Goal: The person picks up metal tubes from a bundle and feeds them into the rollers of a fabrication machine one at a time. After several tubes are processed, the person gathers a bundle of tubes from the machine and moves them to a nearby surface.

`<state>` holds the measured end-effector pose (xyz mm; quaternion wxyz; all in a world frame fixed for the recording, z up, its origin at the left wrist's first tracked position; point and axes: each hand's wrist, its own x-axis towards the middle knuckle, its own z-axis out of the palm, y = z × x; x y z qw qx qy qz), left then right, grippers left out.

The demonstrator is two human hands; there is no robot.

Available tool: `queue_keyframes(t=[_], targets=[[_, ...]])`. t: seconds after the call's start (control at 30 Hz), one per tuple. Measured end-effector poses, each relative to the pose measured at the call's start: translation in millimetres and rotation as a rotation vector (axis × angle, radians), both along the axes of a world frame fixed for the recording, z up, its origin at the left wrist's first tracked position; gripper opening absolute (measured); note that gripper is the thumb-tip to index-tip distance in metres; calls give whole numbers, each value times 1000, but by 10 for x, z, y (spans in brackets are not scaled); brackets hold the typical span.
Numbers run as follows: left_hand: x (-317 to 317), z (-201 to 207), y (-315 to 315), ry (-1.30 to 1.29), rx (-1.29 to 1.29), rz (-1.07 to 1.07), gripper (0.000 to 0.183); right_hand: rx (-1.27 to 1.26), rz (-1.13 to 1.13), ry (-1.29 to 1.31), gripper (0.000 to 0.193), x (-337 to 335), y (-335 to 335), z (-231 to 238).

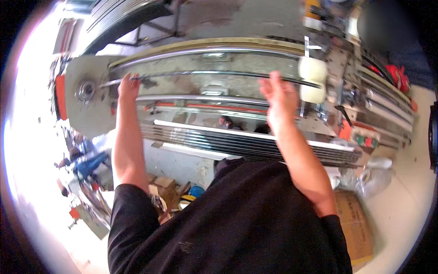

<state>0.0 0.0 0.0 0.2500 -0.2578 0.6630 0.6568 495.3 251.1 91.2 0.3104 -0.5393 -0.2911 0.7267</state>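
A long thin metal rod [205, 72] stretches from left to right in front of me. My left hand [129, 87] is closed around it near its left end, close to a round metal fitting [86, 91] on a grey plate [89, 119]. Toward the other end, my right hand [281, 101] is beside the rod with its fingers spread, not wrapped round it. Whether its palm touches the rod is hard to make out. Past that hand, the rod's dark right end lies across two pale rollers or rounded blocks [312, 68].
Two shiny rails [191, 98] run along the machine bed beneath the rod. Nearer me lies a stack of long dark bars [219, 139]. Machine parts and red-handled items stand at right. A cardboard box [353, 223] and plastic bags [375, 180] are at lower right.
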Motion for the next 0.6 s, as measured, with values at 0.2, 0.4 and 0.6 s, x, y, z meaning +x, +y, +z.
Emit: queue_keyframes(t=[0.2, 0.4, 0.6], targets=[[-303, 473, -332, 95, 227, -287, 22, 167, -85, 48, 36, -200, 445, -178], [1992, 842, -10, -5, 570, -351, 20, 425, -215, -37, 42, 1641, 820, 208], [3757, 625, -476, -436, 223, -452, 10, 220, -414, -326, 36, 4037, 648, -551]])
